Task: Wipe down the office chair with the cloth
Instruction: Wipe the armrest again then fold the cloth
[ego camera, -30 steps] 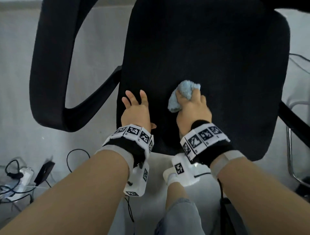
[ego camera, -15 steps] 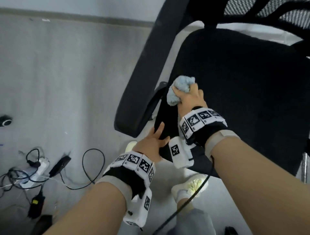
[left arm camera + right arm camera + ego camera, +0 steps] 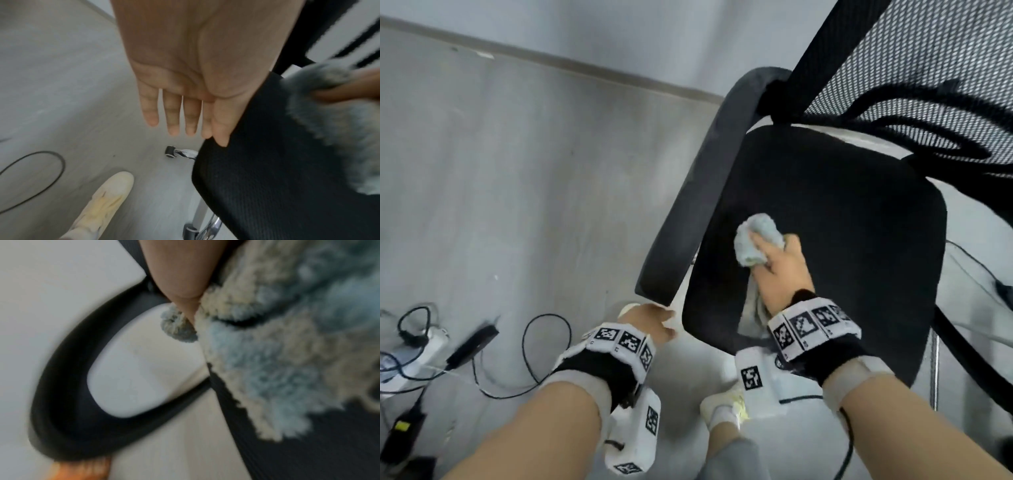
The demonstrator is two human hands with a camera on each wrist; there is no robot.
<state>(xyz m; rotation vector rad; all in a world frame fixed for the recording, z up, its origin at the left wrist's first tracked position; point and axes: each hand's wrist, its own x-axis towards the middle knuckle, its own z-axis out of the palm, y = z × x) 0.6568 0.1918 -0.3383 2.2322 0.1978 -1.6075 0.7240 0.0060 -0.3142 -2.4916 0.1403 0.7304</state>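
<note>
The office chair has a black seat (image 3: 842, 222), a dark loop armrest (image 3: 698, 192) on its left and a mesh back (image 3: 914, 61) at the top right. My right hand (image 3: 780, 270) grips a bunched pale blue cloth (image 3: 753, 240) and presses it on the left part of the seat. In the right wrist view the cloth (image 3: 277, 353) fills the frame over the seat (image 3: 308, 451). My left hand (image 3: 654, 320) is beside the seat's front left corner, under the armrest's front end. Its fingers (image 3: 174, 113) are straight and hold nothing; the thumb lies against the seat edge (image 3: 267, 178).
A power strip with tangled cables (image 3: 417, 346) and a looped black cable (image 3: 544, 342) lie on the grey floor at the left. My shoe (image 3: 726, 407) stands just before the seat. A chrome base leg with a caster (image 3: 171, 151) shows under the seat.
The chair has shifted right and turned in view. My left hand came off the seat top to its front left corner. The right hand kept rubbing the cloth on the seat.
</note>
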